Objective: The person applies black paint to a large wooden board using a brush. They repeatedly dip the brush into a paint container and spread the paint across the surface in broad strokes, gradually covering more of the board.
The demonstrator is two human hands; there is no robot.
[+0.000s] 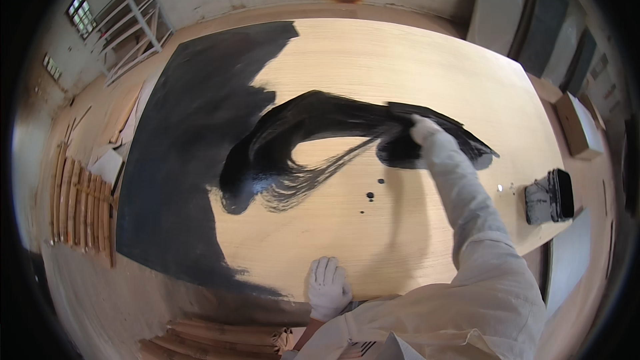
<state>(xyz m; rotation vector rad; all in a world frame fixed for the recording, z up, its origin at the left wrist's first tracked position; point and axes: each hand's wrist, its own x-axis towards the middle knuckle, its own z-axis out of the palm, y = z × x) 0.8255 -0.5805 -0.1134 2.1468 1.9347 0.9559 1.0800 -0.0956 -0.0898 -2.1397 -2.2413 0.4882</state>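
Note:
A large plywood board (413,67) lies flat in front of me, its left part painted matt black (180,147). Across the middle runs a wet, glossy black smear (293,133). My right hand (425,132), in a white glove and a white sleeve, reaches far over the board and presses a black, paint-soaked cloth (400,150) at the right end of the smear. My left hand (327,287), also in a white glove, rests flat on the near edge of the board with its fingers apart and holds nothing.
A black paint container (551,197) stands on the board's right edge. Small black drops (370,195) dot the bare wood. Wooden slats (80,203) lie on the floor at left, a white frame (137,20) leans at the far wall, a cardboard box (577,127) sits at right.

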